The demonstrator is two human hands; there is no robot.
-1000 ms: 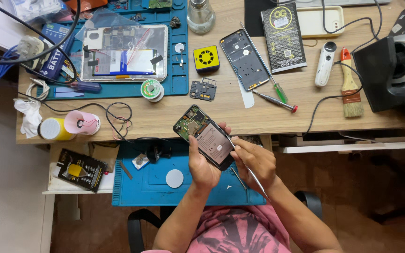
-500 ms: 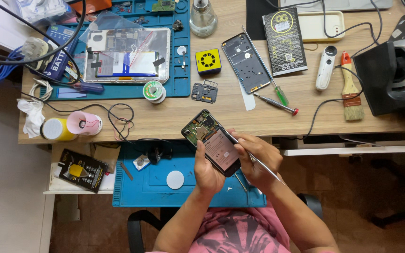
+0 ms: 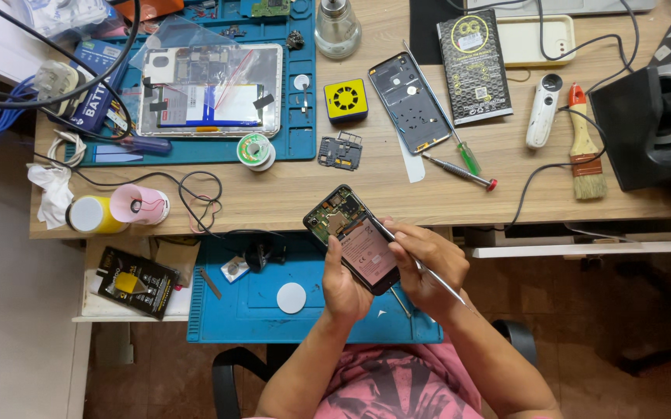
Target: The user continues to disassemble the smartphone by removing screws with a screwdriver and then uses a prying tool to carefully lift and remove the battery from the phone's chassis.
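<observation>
Just above the lap, in front of the bench (image 3: 397,194) edge: left hand (image 3: 345,289) is clenched around an opened phone (image 3: 352,238), back cover off, circuit board and battery exposed, long axis tilted away to the left. Right hand (image 3: 422,268) grips a thin metal tool (image 3: 421,265) pencil-style; its tip touches the phone's right edge.

Beneath the hands: a lower blue mat (image 3: 273,299) on a pull-out shelf carries a white disc (image 3: 291,298) and a few small parts. A dark flat packet (image 3: 135,281) lies just to its left.

On the bench, near edge: a yellow-and-white can (image 3: 91,214) lies on its side, touching a pink tape roll (image 3: 141,205); a thin black wire (image 3: 200,194) loops beside them.

Mid bench: solder spool (image 3: 255,149), small black plastic part (image 3: 340,150), red-capped screwdriver (image 3: 460,171), green-handled screwdriver (image 3: 460,147), bare phone frame (image 3: 411,102), yellow square box (image 3: 345,99), white handheld device (image 3: 543,121), brush (image 3: 584,155).

Far bench: upper blue mat (image 3: 300,93) holds an opened tablet (image 3: 210,89), internals showing, a clear plastic bag over its upper part. A glass bottle (image 3: 337,27) stands behind the mat's right edge; contents cannot be made out. A dark flat box (image 3: 473,66) lies beside a pale phone case (image 3: 537,40). A black cowled device (image 3: 653,116) sits at far right.
</observation>
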